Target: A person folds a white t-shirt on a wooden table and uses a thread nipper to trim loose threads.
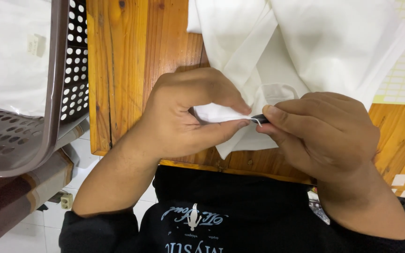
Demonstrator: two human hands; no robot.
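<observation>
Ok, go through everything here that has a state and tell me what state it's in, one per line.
White cloth: crumpled on the wooden table, edge pinched.
Left hand: pinching the cloth edge.
Right hand: closed on a small dark tool.
Loose thread: sticking out at the tool.
Perforated basket: holds white fabric.

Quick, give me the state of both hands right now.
Left hand: closed, pinching a fold of the white cloth.
Right hand: closed on a small dark tool at the cloth's edge.
</observation>
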